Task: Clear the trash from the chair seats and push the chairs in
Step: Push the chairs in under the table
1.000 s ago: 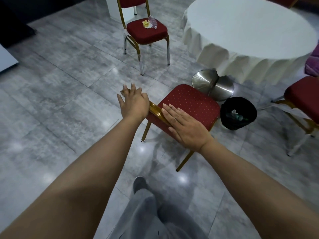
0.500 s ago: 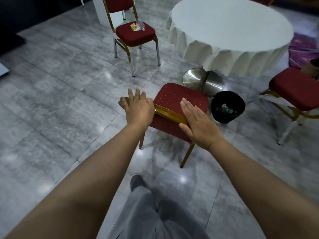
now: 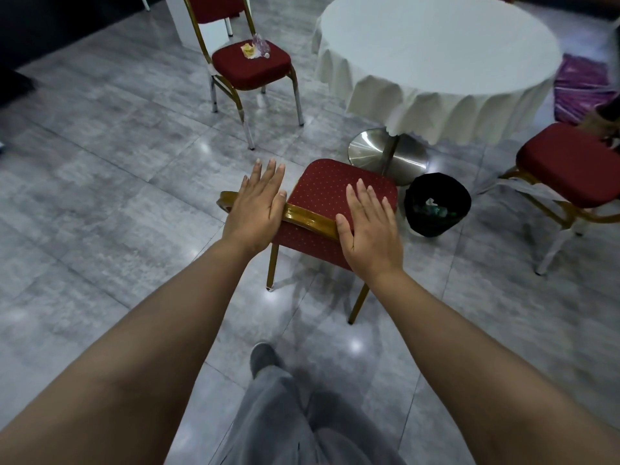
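red dotted upholstery covers the near chair, whose seat is bare of trash and points toward the round counter draped in a white cloth. the gold top rail of its backrest runs between the two hands. the left hand lies flat over the left end of that rail, fingers straight and spread, not curled around it. the right hand lies flat too, palm on the right end of the rail and the padded back, fingers apart and pointing at the counter. neither hand is clamped on anything; both look set for a push.

this chair looks part-way in: its front edge is near the steel pedestal base but not yet under the cloth. just beside it on the right stands a black bin with some scraps inside.

what is left, as i judge it: the far chair stands well apart from the counter and carries trash on its seat, a yellowish crumpled piece and something clear beside it. the right chair is also pulled out; its visible seat looks clear, though part runs off the edge. so one seat seems cleared, one is still littered, and no chair is fully tucked.
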Action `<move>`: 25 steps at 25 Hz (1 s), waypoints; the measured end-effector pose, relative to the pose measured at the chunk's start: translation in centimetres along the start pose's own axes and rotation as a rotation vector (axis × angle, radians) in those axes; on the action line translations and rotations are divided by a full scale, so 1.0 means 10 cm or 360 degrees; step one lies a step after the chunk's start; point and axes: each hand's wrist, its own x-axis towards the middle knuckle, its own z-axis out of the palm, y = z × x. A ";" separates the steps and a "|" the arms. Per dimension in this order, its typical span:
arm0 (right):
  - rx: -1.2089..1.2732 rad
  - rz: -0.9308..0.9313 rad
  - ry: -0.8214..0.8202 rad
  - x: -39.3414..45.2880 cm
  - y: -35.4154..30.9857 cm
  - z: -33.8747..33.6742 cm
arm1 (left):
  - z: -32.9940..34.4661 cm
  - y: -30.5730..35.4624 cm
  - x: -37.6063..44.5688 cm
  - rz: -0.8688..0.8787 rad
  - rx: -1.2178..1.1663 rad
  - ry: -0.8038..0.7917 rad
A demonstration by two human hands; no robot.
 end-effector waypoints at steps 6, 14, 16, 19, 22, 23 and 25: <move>0.0000 0.0064 -0.0003 0.41 0.17 0.01 | 0.06 0.04 0.51 -0.0024 -0.0024 -0.0033; -0.0004 0.0172 0.0023 1.42 0.53 0.12 | 0.25 0.04 1.67 0.0034 -0.0050 -0.0032; -0.0016 0.0212 0.0011 1.67 0.62 0.13 | 0.30 0.05 1.98 0.0039 -0.0049 -0.0065; -0.0039 0.0252 0.0026 2.00 0.76 0.14 | 0.39 0.07 2.36 0.0074 -0.0058 -0.0050; -0.0029 0.0346 0.0053 2.45 0.89 0.18 | 0.44 0.06 2.87 0.0112 -0.0066 -0.0072; -0.0036 0.0374 0.0063 2.57 0.92 0.19 | 0.46 0.06 3.02 0.0117 -0.0063 -0.0088; -0.0035 0.0433 0.0074 2.80 0.98 0.20 | 0.49 0.05 3.29 0.0138 -0.0068 -0.0122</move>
